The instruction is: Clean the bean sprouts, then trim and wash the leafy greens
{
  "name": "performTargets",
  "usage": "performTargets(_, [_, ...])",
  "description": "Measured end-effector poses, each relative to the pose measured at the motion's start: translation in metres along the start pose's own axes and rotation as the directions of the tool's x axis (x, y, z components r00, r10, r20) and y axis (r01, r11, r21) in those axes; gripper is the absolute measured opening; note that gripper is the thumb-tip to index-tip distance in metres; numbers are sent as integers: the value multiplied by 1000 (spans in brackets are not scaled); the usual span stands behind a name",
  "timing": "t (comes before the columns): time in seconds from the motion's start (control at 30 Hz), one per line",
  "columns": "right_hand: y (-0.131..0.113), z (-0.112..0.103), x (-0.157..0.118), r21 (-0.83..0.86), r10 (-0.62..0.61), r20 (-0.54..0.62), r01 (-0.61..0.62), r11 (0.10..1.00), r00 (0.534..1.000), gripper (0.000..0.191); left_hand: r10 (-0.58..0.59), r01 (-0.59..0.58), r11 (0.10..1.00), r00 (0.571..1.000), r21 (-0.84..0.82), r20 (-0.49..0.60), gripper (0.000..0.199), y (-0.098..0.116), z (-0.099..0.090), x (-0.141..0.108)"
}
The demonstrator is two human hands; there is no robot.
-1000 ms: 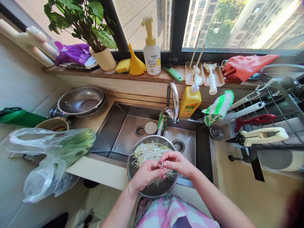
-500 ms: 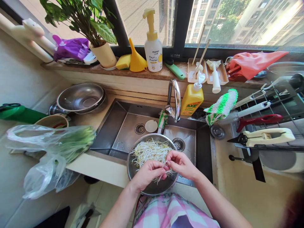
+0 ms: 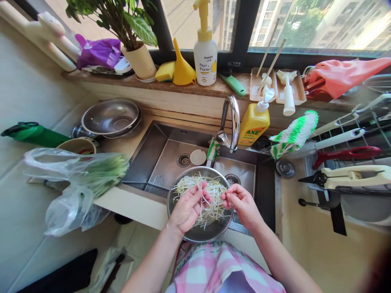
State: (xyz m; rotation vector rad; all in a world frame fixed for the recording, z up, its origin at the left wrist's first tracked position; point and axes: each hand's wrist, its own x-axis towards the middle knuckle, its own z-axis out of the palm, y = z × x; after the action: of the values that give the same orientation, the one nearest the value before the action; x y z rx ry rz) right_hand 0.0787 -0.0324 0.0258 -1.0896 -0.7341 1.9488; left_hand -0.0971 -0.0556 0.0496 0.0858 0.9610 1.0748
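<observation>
A heap of white bean sprouts (image 3: 215, 205) with pale yellow heads lies in a round metal strainer bowl (image 3: 203, 237) at the front edge of the sink. Over the left part of the heap, my left hand (image 3: 190, 206) is closed around a few bean sprouts, which stick out between thumb and fingers. My right hand (image 3: 241, 203) hovers over the bowl's right rim, thumb and fingertips pinched together. Whatever is between those fingertips is too small to make out. A gap separates the two hands.
Behind the bowl is a double sink (image 3: 165, 162) with a chrome faucet (image 3: 233, 122) and a yellow detergent bottle (image 3: 254, 124). Left, a plastic bag of green vegetables (image 3: 104, 173) overhangs the counter near stacked metal bowls (image 3: 111, 118). Scissors-like cutters (image 3: 351, 178) hang at right.
My hands were together over the sprouts and have moved apart, the right one to the right. Sprouts now show in my left hand. The whole view has shifted slightly.
</observation>
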Motion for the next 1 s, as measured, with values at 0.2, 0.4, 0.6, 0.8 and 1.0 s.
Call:
performTargets(0.2, [3, -4, -13, -71, 76, 36, -73, 995, 996, 16, 160, -167, 983, 983, -74, -95, 10, 12, -12, -8])
performTargets(0.4, [-12, -77, -1, -460, -178, -196, 70, 885, 964, 25, 457, -439, 889, 873, 132, -171, 16, 46, -31, -31])
performTargets(0.6, [8, -122, 27, -924, -385, -188, -30, 380, 903, 12, 603, -519, 756, 789, 399, -116, 20, 37, -27, -38])
performTargets(0.8, [2, -52, 21, -912, -477, 183, 330, 244, 860, 15, 439, -542, 24, 760, 840, 478, 26, -16, -27, -41])
performTargets(1.0, [1, 37, 28, -733, -198, 669, 680, -13, 717, 17, 308, -551, -464, 634, 694, 709, 26, -42, -42, -47])
